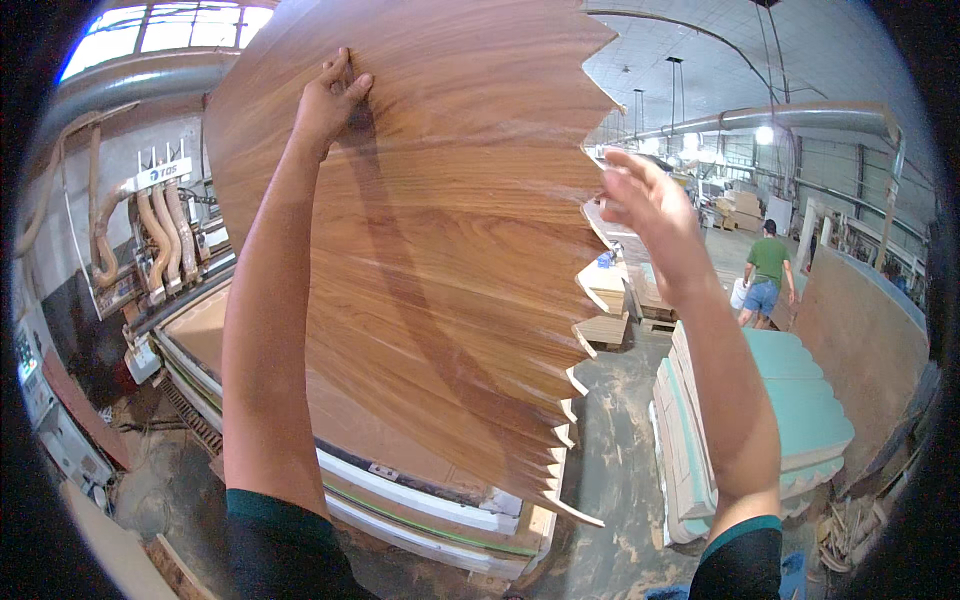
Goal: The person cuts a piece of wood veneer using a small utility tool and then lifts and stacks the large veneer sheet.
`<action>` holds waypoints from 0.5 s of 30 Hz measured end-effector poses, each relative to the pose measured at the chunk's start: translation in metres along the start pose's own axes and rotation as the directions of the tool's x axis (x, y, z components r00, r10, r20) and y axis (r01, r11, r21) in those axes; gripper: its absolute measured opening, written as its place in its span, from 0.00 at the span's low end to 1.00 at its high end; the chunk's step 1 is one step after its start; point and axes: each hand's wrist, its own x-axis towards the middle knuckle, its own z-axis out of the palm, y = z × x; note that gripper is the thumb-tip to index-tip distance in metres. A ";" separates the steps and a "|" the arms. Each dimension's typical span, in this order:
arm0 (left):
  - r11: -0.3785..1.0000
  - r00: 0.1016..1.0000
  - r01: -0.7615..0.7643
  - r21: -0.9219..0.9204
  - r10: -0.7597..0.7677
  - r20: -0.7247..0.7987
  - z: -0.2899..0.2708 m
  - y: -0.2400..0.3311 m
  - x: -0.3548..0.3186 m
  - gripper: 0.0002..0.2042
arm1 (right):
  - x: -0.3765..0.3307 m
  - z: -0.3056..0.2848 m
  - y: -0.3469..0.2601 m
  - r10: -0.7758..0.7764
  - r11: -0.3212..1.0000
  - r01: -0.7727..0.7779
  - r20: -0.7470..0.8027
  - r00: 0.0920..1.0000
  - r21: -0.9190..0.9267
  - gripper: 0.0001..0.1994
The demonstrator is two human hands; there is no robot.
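Observation:
A large brown wood-grain panel stands raised in front of me, with a zigzag cut edge along its right side. Against the upper part of its face rests my left hand, thumb and fingers apart, casting a long shadow down the grain. My right hand is lifted beside the toothed edge, fingers spread and slightly blurred, with nothing in it. Whether its fingertips touch the edge I cannot tell. Beneath the panel lies a machine bed with pale rails, partly hidden by the panel.
To the right stands a stack of teal-topped boards with wavy edges. Beyond it a person in a green shirt walks near a tall curved-looking brown board. On the left are machine hoses and a control panel.

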 end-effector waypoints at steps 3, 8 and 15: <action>0.997 0.997 -0.060 -0.050 0.057 -0.060 0.018 0.000 -0.002 0.33 | 0.031 0.001 -0.005 -0.023 0.991 0.014 0.071 0.997 0.132 0.39; 0.984 0.993 -0.005 -0.176 -0.015 -0.114 0.046 0.012 -0.045 0.25 | 0.062 0.013 0.018 -0.070 0.997 0.074 0.114 0.991 -0.036 0.24; 0.924 0.992 0.121 -0.363 -0.105 0.064 0.071 -0.033 -0.164 0.24 | 0.116 -0.053 0.085 -0.076 0.992 0.089 0.144 0.987 -0.088 0.19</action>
